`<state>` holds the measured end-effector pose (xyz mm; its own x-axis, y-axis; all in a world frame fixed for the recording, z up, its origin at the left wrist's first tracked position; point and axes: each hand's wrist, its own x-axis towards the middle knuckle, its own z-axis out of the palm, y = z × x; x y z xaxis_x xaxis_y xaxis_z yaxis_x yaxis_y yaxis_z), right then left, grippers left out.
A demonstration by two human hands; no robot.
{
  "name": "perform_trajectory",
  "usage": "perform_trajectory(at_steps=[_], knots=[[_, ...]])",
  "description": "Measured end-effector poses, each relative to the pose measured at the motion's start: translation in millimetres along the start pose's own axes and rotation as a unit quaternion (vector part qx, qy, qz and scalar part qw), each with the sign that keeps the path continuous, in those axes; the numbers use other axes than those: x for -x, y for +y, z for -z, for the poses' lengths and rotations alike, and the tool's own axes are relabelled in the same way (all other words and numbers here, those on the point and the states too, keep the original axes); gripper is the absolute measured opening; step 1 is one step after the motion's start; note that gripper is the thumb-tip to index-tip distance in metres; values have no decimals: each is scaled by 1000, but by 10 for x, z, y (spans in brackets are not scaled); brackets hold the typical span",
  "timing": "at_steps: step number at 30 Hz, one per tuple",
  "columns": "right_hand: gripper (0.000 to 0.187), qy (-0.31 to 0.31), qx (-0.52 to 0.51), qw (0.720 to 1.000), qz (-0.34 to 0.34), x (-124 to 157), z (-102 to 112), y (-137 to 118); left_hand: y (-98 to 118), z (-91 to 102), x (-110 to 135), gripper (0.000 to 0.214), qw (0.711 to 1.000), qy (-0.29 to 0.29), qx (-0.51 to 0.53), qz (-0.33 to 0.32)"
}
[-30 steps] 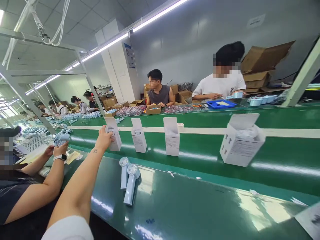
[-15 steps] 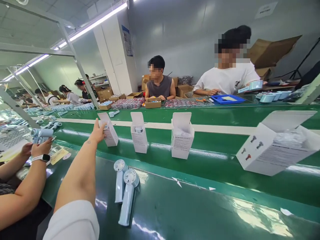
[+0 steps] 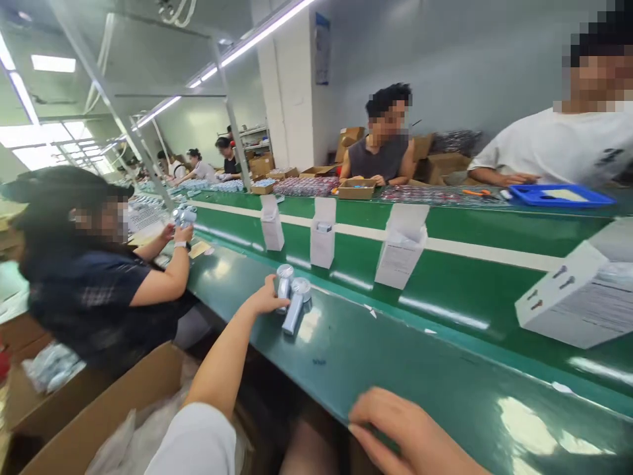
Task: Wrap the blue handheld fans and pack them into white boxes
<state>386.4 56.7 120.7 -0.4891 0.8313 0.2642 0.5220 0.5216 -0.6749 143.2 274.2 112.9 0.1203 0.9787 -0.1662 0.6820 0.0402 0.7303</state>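
Two light-blue handheld fans [image 3: 295,310] lie side by side on the green worktop, their round grilles facing up. My left hand [image 3: 267,297] is closed around the handle of the left-hand fan [image 3: 283,280]; that fan still rests at the worktop. Low in the view, my right hand [image 3: 395,422] hovers by the worktop's near edge. Its fingers are loosely bent with the thumb apart, slightly blurred, and nothing shows in them. Beyond the fans, open white boxes stand on the green belt, among them one box [image 3: 399,260] with its flap up.
A large white box [image 3: 564,303] stands at the right. An open cardboard carton [image 3: 113,409] with plastic bags is below, at the left. A co-worker [image 3: 99,277] at the left holds a blue fan. Two others sit across the belt, near a blue tray [image 3: 558,195].
My left hand has come back from the leftmost white box to the left fan. My right hand has entered view. The camera has turned left, and the boxes appear shifted.
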Motion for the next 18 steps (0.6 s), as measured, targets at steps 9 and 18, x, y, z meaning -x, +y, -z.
perform_trajectory(at_steps=[9, 18], knots=[[29, 124, -441, 831, -317, -866, -757, 61, -199, -174, 906, 46, 960, 171, 204, 82], [30, -77, -543, 719, -427, -786, -1671, -419, -1605, -515, 2850, 23, 925, 114, 350, 96]])
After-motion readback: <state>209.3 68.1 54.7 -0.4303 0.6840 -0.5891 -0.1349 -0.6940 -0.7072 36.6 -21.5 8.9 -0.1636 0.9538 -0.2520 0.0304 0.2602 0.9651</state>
